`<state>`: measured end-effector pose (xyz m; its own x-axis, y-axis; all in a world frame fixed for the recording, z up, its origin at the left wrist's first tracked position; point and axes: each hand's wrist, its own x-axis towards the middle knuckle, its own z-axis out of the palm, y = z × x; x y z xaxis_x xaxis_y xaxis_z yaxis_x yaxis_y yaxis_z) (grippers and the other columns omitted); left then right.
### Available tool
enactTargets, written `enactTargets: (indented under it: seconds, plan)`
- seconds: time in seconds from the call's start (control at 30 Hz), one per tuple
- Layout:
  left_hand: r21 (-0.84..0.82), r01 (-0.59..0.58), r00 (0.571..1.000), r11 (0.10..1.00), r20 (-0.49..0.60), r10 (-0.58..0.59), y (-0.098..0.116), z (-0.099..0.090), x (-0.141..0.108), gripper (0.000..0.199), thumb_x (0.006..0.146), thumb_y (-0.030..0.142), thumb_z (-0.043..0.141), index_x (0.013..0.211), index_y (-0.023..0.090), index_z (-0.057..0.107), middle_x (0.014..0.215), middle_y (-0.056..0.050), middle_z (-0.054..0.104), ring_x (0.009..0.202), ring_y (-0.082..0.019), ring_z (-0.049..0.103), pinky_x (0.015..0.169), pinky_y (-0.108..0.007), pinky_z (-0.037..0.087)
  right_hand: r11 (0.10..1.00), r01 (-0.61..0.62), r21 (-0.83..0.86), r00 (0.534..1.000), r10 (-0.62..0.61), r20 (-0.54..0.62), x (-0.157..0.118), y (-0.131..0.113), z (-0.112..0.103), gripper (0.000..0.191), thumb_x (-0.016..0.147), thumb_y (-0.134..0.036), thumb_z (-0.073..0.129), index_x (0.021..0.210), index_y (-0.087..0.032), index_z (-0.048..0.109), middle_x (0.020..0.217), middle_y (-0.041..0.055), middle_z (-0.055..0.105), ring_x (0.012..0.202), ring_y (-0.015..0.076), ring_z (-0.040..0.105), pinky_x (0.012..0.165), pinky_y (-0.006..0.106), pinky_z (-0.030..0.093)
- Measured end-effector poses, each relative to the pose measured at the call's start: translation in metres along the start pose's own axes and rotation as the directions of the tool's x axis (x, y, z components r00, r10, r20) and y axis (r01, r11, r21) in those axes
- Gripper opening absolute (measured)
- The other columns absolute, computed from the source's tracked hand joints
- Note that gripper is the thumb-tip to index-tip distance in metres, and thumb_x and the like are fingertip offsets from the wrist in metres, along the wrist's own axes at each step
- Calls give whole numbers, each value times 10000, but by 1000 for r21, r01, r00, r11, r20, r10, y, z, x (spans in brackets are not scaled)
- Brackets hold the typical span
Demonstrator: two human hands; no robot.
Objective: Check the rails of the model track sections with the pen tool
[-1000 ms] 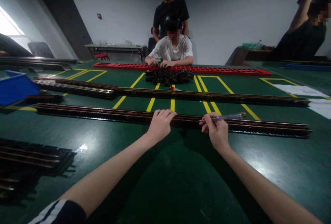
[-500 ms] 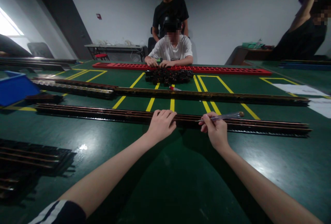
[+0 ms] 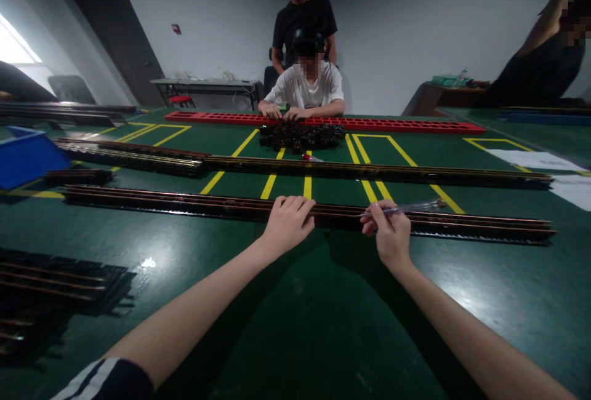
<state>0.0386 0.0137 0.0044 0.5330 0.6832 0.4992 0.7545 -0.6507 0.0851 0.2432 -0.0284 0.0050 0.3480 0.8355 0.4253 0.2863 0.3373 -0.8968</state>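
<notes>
Near strip (image 3: 339, 216): long and dark, with copper-coloured lines along its length; it lies across the middle of the frame, from the left part to the right edge region, its right end slightly lower.
Left hand (image 3: 287, 224): it rests on the near strip at the centre of the frame, back of the hand upward. The fingers are bent over the strip and lie close together, the forefinger a little apart. Whether they grip it, I cannot tell.
Right hand (image 3: 391, 234): right of centre, at the same strip. Thumb and forefinger pinch the thin tool; the other fingers are curled under and partly hidden.
Thin tool (image 3: 418, 207): it has a clear handle, whose end points to the right. The thin tip points left, above the strip or on it; contact I cannot tell.
Far strip (image 3: 378, 172): behind the near one and almost parallel, well apart from both hands.
Black parts (image 3: 302, 136): a heap in the upper middle, in front of a red rack (image 3: 392, 125).
Blue bin (image 3: 30, 157): at the left edge, on the green table (image 3: 300, 326).
Seated person (image 3: 309, 89): top centre, behind the rack, in a white shirt, both hands near the heap.
</notes>
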Motion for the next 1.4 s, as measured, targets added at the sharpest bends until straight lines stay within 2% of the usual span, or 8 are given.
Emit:
enactTargets:
  seconds: [0.5,1.4]
  plan:
    - [-7,-5,1000,1000,-11,5,-1,1,0,311,891,285,417,1137,168,567,1119,-67,629,1037,-201,556,924,-398,386,999,6,-38,1000,-5,27,0,-1,0,249,827,-400,530,700,-186,522,535,-13,579,392,93,525,366,205,401]
    - [-17,2,1000,1000,-10,-2,-1,2,0,312,887,285,418,1136,177,571,1119,-66,632,1041,-208,560,930,-407,388,1000,-3,-9,999,3,44,0,-3,0,234,831,-370,524,692,-182,523,540,-16,575,393,83,520,374,201,399]
